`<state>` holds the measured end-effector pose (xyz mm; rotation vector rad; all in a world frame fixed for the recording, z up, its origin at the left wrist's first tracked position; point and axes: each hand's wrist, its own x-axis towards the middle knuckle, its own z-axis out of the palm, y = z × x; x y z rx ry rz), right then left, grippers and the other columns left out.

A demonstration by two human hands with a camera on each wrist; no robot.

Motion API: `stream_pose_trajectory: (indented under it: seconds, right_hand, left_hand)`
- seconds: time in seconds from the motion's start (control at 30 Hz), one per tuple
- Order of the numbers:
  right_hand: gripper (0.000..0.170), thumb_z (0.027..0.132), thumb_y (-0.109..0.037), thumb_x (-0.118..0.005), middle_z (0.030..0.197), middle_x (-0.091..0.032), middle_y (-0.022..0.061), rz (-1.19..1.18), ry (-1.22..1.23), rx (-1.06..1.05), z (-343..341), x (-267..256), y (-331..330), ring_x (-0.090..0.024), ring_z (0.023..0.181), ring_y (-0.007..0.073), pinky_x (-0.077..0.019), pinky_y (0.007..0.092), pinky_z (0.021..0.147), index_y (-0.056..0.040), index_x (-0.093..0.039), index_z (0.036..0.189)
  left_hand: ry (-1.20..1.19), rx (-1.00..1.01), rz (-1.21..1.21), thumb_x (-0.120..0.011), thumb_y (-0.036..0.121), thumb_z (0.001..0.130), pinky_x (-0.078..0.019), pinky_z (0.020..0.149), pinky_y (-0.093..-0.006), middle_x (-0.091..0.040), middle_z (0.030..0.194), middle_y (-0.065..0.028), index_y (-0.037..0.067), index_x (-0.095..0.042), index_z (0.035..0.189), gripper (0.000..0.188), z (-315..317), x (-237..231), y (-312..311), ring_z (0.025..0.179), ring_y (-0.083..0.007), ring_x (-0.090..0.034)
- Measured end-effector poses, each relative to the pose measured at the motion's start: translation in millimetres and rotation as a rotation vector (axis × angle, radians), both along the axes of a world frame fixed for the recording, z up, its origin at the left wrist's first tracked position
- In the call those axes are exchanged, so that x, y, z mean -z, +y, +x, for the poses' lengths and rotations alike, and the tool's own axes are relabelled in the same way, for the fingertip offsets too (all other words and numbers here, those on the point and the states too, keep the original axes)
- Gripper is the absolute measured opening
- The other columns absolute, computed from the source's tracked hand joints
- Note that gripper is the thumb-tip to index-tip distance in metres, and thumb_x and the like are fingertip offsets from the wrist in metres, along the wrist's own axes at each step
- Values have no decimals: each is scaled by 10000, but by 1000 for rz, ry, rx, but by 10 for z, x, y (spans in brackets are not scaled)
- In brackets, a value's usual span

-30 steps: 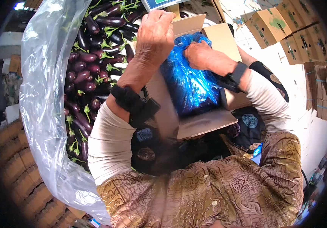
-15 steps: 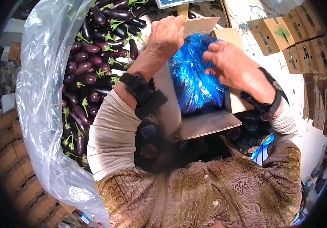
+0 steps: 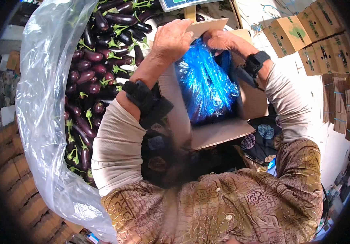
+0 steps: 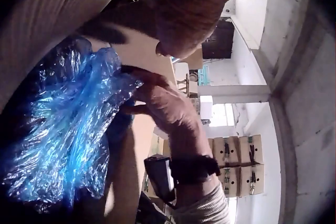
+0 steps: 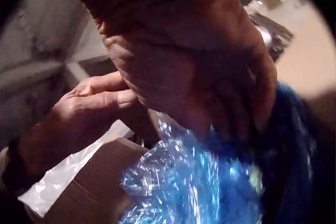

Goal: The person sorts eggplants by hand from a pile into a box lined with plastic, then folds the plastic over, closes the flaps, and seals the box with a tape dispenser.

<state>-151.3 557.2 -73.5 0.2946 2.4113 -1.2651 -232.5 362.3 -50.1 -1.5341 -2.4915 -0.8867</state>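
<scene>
A blue plastic bag (image 3: 207,87) sits bunched and shiny inside an open cardboard box (image 3: 223,134). My left hand (image 3: 171,40) grips the box's far flap (image 3: 209,27) near the left corner; the right wrist view shows its thumb and fingers together at the cardboard. At the far right part of the bag, my right hand (image 3: 223,42) pinches the film, its fingers (image 4: 139,85) bent at the bag's edge in the left wrist view. Those fingertips are partly hidden by the blue film (image 5: 199,182) in the right wrist view. Dark shapes show through the bag.
Many eggplants (image 3: 95,73) with green stems lie left of the box, bordered by a clear plastic sheet (image 3: 41,97). A device with a blue-edged panel (image 3: 179,3) stands beyond the box. Printed cartons (image 3: 305,36) are stacked at the right, with flattened cardboard (image 3: 343,101) nearer.
My right hand lifted off the bag with spread fingers, then moved to its far edge and took hold of the film there. The left hand stayed at the box's far flap.
</scene>
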Motion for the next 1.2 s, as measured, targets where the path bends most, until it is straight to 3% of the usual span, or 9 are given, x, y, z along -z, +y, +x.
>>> stream_pose_trajectory:
  seconds: [0.03,0.1,0.17,0.23,0.37,0.7,0.9,1.0,1.2]
  right_hand:
    - [144,838,-101,-623,800,-659,95,1,-2,-3,20,-5,89,-654,750,264,-557,424,691,9,-644,929]
    - [150,808,-103,-638,830,-667,131,515,1029,-457,97,-73,295,-650,743,338,-559,431,646,-10,-659,923]
    - [226,787,-117,-676,992,-654,174,673,933,-515,148,-401,128,-652,828,370,-528,440,638,-63,-625,1000]
    - [189,791,-95,-640,857,-660,155,808,300,-279,313,-754,-202,-654,916,342,-553,446,750,-76,-636,979]
    - [330,766,-97,-682,1066,-604,142,577,704,-449,618,-450,-570,-639,972,330,-569,442,742,-71,-623,1090]
    - [255,887,-181,-541,1192,-641,115,1209,4,-785,752,354,-331,-534,1162,295,-317,477,1087,-35,-717,1001]
    - [312,913,-189,-484,1217,-633,97,1425,313,-876,800,190,-193,-467,1275,284,-229,506,1148,-65,-693,1108]
    - [326,869,-187,-530,1248,-602,101,1239,276,-829,839,86,-193,-482,1215,276,-312,446,1079,-58,-657,1140]
    - [416,804,-294,-694,1193,-580,133,701,319,-609,1526,-681,-264,-508,1157,309,-415,430,931,-45,-636,1132]
  left_hand:
    - [17,11,0,-566,227,909,-487,936,-442,-651,1180,-174,52,-619,1228,367,-19,17,-4,1068,-361,-623]
    - [39,19,2,-571,234,908,-487,936,-443,-647,1191,-169,53,-621,1226,369,-35,8,-15,1071,-362,-622]
    - [-37,14,-28,-584,257,900,-488,934,-446,-653,1186,-162,62,-626,1220,377,-24,-55,-3,1074,-364,-621]
    - [-60,-9,-62,-587,266,897,-488,938,-443,-655,1185,-160,69,-625,1224,384,-24,-98,-4,1078,-363,-620]
    - [-57,2,-18,-560,280,887,-483,898,-497,-662,1070,-205,33,-635,1168,382,-50,-24,31,1005,-401,-621]
    - [-85,-34,-137,-603,295,895,-486,943,-435,-670,1154,-171,73,-632,1232,405,36,-115,62,1067,-350,-633]
    - [-340,21,-255,-584,294,890,-499,930,-482,-694,1068,-181,161,-677,1204,354,-32,-198,95,1036,-391,-643]
    - [-369,78,-196,-611,251,902,-523,866,-371,-704,1070,-165,64,-672,1168,331,62,-160,4,976,-329,-683]
    - [-163,270,-100,-700,215,841,-518,865,-431,-655,1081,-225,10,-648,1112,344,491,311,-138,1009,-391,-633]
